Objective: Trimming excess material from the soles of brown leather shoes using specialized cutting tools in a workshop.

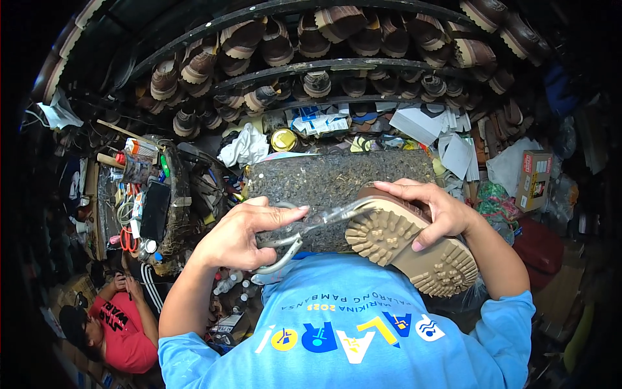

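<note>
My left hand [241,235] is closed round the grey looped handles of a pair of scissors [285,242]. Their metal blades reach right to the toe end of a shoe [414,249], at the rim between the sole and the brown upper. In my right hand [439,209] the shoe is tilted, its tan lugged sole turned toward me. The right thumb presses on the sole's waist and the fingers wrap over the upper, which is mostly hidden. Both hands are in front of my blue shirt, over the near edge of a dark, crusted workbench [311,178].
Racks of brown shoes [317,84] run across the back. A yellow-lidded tin [284,140] and a white cloth [246,146] lie behind the bench. Left is a cluttered tool tray [139,201]; a person in red [126,324] sits low left. A cardboard box [534,180] stands right.
</note>
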### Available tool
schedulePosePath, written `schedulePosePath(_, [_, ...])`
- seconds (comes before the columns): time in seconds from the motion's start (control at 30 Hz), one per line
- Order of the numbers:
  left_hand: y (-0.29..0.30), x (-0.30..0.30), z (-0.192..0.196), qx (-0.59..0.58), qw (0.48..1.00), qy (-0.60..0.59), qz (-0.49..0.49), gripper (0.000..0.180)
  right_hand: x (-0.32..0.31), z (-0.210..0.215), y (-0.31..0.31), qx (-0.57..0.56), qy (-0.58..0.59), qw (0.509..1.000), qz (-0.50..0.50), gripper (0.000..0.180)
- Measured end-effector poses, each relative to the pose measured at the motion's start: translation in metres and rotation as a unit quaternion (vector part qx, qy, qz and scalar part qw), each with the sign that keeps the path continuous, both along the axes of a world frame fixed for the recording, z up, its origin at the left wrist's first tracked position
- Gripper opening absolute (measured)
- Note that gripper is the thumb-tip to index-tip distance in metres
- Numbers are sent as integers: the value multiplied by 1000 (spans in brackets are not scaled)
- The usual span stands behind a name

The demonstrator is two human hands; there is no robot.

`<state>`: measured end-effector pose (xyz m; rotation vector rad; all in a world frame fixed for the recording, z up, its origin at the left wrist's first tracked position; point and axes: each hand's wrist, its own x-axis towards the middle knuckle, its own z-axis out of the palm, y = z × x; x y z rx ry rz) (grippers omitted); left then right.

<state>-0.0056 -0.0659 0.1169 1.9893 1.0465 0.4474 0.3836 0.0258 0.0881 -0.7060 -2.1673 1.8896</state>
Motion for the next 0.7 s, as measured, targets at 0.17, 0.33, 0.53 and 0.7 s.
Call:
schedulePosePath(0.17, [6,4,12,-15,999,28,-24,85,2,2,-3,-8,4,1000,3,119])
schedulePosePath(0.33, [7,1,13,28,998,44,-36,83,1,7,-6,-19,8,1000,1,118])
schedulePosePath(0.53, [8,-8,25,97,989,87,-66,82,1,7,-8,21,31,999,26,116])
schedulePosePath(0.7, [0,-26,24,70,991,108,-21,82,0,14,-8,46,24,998,34,115])
